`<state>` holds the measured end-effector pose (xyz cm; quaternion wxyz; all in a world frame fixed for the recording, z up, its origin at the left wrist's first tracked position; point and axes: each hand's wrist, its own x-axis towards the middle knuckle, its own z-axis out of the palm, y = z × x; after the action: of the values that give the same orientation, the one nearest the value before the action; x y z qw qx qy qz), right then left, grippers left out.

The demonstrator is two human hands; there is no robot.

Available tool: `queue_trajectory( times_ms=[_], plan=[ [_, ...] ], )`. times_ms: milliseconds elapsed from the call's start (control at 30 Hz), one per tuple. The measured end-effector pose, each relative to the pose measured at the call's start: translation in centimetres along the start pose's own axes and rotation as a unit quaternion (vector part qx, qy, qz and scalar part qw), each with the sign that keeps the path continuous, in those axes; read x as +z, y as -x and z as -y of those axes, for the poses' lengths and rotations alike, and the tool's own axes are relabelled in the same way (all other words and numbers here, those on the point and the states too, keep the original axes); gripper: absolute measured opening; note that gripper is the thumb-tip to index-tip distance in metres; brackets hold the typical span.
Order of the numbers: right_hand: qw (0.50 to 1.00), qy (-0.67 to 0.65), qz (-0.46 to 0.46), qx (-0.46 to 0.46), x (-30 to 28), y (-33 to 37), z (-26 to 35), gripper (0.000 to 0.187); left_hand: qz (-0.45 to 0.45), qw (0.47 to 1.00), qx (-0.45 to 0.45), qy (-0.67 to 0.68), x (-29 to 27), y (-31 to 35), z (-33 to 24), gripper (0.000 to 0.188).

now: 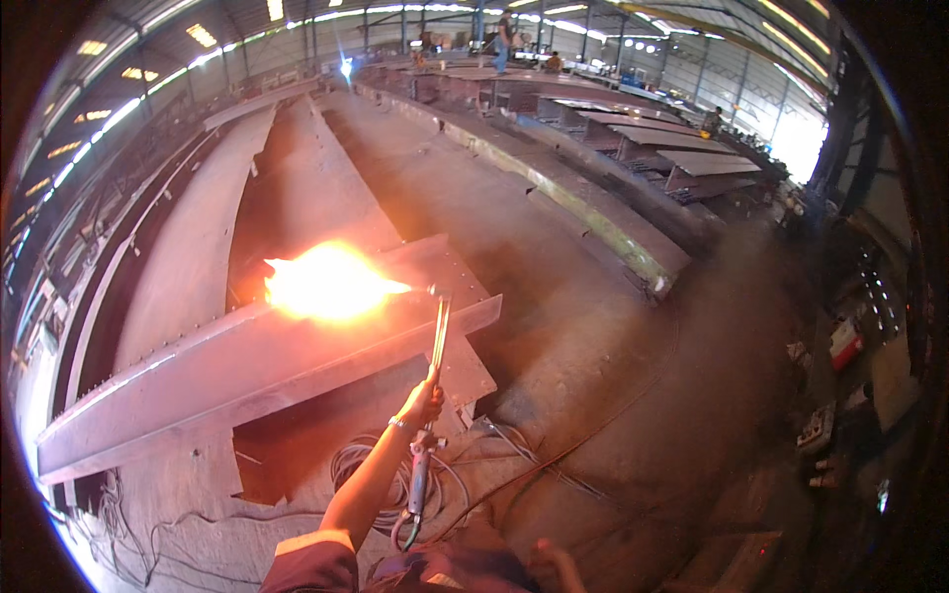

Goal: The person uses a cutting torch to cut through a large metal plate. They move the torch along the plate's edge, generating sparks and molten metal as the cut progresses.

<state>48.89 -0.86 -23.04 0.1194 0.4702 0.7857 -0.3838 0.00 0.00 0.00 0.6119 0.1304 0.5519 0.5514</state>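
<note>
My left hand [423,403] is closed around the tubes of a gas cutting torch [419,479], below its bent head. A large, bright flame [331,285] blows leftward from the torch tip and hides part of the steel beam [188,381] behind it. The beam lies across the left half of the view, its flange edge facing me. From the torch's lower end a hose curls down toward my body. My right hand [556,565] shows at the lower edge, small and dim; its fingers cannot be made out.
Coiled hoses [371,465] and cables lie on the floor below the beam. Long steel plates [203,227] stretch away at the left. A long beam [554,193] runs along the right, with stacked beams [682,148] beyond. Far back, a person [502,44] stands.
</note>
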Motion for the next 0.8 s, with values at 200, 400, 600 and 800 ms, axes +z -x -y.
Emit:
queue_trajectory(
  times_ms=[200, 400, 600, 800],
  plan=[
    [0.838, -0.452, 0.15, -0.265, -6.4, -6.6, 22.6, 0.061, -0.034, 0.996, 0.028, 0.077, 6.3, -5.8, -4.3, 0.063],
    [0.639, -0.667, 0.345, -0.166, -7.6, -5.5, 30.9, 0.062, -0.068, 0.996, -0.011, 0.06, 5.1, -8.1, -2.9, 0.063],
    [0.635, -0.66, 0.393, -0.079, -6.2, -8.2, 34.2, 0.039, -0.054, 0.995, 0.074, 0.028, -1.0, -10.9, 0.7, 0.052],
    [0.615, -0.68, 0.397, -0.037, -2.9, -12.6, 29.8, 0.028, -0.327, 0.7, 0.312, -0.552, 7.8, -3.8, 1.6, 0.053]
  ],
)
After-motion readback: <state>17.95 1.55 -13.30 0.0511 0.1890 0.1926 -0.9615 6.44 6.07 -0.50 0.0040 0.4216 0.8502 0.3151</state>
